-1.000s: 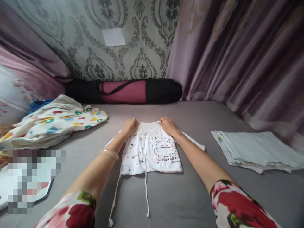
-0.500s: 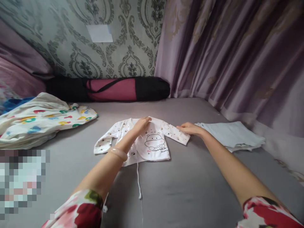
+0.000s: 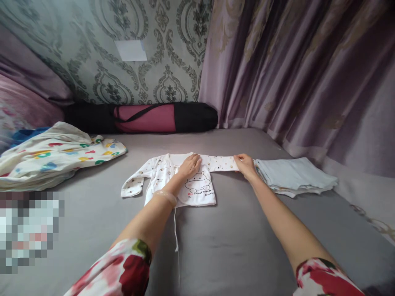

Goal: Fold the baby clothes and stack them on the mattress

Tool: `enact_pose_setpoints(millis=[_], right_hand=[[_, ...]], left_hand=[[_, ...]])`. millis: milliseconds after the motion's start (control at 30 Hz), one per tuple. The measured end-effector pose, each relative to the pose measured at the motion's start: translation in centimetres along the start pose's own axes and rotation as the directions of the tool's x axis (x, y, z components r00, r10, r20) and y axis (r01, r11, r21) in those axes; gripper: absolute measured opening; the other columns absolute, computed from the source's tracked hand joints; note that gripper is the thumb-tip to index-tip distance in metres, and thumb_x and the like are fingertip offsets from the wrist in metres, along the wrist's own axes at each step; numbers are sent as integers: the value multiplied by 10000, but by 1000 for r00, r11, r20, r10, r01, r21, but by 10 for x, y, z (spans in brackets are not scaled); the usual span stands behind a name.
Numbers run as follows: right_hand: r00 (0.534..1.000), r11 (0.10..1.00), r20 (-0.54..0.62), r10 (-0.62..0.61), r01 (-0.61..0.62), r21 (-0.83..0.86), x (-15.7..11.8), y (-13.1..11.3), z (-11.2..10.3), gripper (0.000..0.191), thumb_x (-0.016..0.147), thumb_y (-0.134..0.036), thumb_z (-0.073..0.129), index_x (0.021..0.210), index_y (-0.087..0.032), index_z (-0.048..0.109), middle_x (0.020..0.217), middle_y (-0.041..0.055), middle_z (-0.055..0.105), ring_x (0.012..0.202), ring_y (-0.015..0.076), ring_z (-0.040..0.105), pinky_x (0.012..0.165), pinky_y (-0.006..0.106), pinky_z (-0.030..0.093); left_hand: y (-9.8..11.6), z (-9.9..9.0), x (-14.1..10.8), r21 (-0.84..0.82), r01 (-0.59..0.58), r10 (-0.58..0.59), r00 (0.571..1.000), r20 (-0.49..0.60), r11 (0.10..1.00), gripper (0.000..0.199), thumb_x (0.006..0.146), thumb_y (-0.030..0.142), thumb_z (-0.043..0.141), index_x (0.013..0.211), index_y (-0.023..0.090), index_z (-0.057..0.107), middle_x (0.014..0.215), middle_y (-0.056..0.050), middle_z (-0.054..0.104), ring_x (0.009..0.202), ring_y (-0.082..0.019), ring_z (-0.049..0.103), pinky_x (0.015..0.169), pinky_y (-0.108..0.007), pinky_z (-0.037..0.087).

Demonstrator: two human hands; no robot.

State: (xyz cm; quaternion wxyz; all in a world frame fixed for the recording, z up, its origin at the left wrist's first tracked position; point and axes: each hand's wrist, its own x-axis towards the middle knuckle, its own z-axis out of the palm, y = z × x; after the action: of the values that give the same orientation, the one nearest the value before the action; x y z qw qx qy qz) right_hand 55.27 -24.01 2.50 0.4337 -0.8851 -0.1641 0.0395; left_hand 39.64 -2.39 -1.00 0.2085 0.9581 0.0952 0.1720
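Note:
A small white baby shirt (image 3: 197, 196) with tie strings and a cartoon animal print lies spread on the grey bed sheet (image 3: 234, 230). Flat on its upper chest, near the neckline, rests my left hand (image 3: 190, 165), fingers stretched out and covering part of the print. My right hand (image 3: 246, 165) pinches the cuff of the right-hand sleeve, which is drawn out straight sideways. The other sleeve bends downward at the left. One tie string hangs from the shirt's lower edge toward me.
A stack of folded pale cloths (image 3: 296, 174) sits just right of my right hand. Crumpled white patterned fabric (image 3: 64, 156) lies at left. A black and maroon long bag (image 3: 148, 118) lines the wall; a purple curtain (image 3: 277, 74) hangs at right.
My right hand has closed on the sleeve cuff and raised it from a downward slant to a straight sideways line. My left hand has shifted slightly right and flattened on the shirt.

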Motion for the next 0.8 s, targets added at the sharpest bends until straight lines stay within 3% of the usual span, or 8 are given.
enact_pose_setpoints(millis=[67,167,367,500,600,700,800], right_hand=[[997,978,-14,-76,72,-193,-5,0,-3,241,884,-331,516,1002,-170,649,917,92,691,881,226,633,755,302,453],[985,830,59,-165,171,-531,-14,0,-6,262,957,-325,445,1092,-191,626,1050,116,674,995,236,619,826,312,430],[987,641,131,-95,161,-750,-17,-2,-3,347,1005,-322,323,1175,-162,579,1150,154,624,1000,253,635,819,345,449],[991,589,106,-87,137,-796,-18,-8,-1,341,972,-211,329,1153,-110,600,1137,204,623,1040,296,614,849,394,451],[967,587,116,-228,232,-776,-25,-22,11,414,931,-114,287,1214,-77,586,1233,258,580,1198,341,513,949,459,393],[860,628,323,-394,509,-588,-35,-43,36,495,954,-165,229,1375,-73,471,1440,201,449,1374,297,336,1095,445,268],[755,692,510,-412,624,-364,-42,-59,64,591,992,-381,191,1483,-74,315,1560,125,279,1455,240,169,1172,399,134]], left_hand=[[1,0,0,52,1,-3,999,38,999,492,999,387,239,1306,114,511,1401,-160,494,1329,-237,425,1136,-368,300],[3,1,-1,136,-1,-12,996,90,991,549,987,482,250,1363,149,473,1474,-155,415,1381,-263,354,1148,-409,261],[6,-1,-5,218,3,-35,989,143,976,657,930,625,281,1419,206,412,1533,-109,339,1418,-284,279,1161,-426,211],[8,-1,-5,217,6,-41,987,156,976,664,925,625,296,1424,201,405,1539,-117,329,1423,-290,267,1160,-435,206],[8,1,-5,196,-3,-26,989,145,981,662,926,611,315,1414,178,423,1530,-145,336,1419,-312,270,1154,-458,205],[7,3,-4,175,6,-29,991,130,985,652,923,593,344,1419,177,419,1529,-150,339,1421,-323,267,1151,-477,205],[8,4,-3,170,32,-58,986,155,985,615,929,515,376,1442,178,386,1538,-145,325,1430,-316,251,1155,-488,196]])
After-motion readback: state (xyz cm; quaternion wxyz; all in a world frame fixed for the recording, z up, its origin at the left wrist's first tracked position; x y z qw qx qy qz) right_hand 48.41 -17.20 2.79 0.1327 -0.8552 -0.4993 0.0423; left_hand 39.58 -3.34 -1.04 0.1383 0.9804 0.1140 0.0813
